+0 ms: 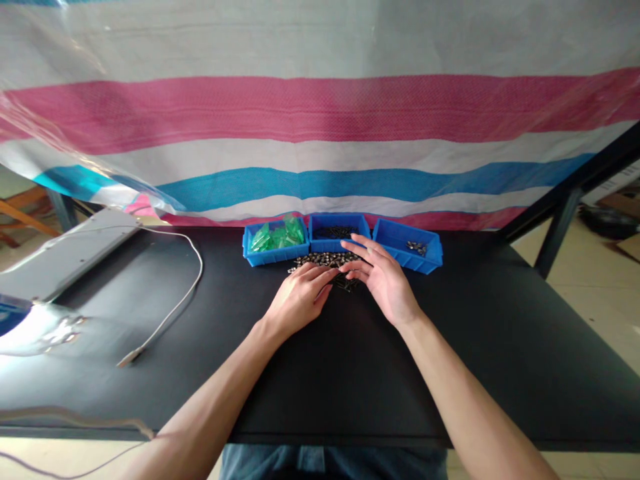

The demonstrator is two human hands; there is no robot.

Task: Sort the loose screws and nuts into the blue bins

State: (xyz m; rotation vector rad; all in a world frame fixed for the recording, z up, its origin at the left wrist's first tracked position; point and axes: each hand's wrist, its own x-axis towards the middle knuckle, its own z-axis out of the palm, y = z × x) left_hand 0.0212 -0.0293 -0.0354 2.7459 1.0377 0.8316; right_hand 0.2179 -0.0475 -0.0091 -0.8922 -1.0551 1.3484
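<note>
A pile of small metal parts (327, 259) lies on the black table in front of three blue bins. My left hand (301, 297) rests palm down at the pile's near left side, its fingers pointing right. Palm turned inward and fingers spread, my right hand (387, 280) is at the pile's right side, its fingertips close to those of the left. Green pieces fill the left bin (277, 255). Dark screw-like parts lie in the middle bin (323, 245). The right bin (425, 262) holds a few small metallic pieces.
On the left of the black table (360, 373) lie a white cable (173, 310), a clear plastic bag (45, 327) and a grey metal panel (85, 250). A striped sheet (320, 107) hangs behind the bins. A black frame bar (555, 233) stands at the right.
</note>
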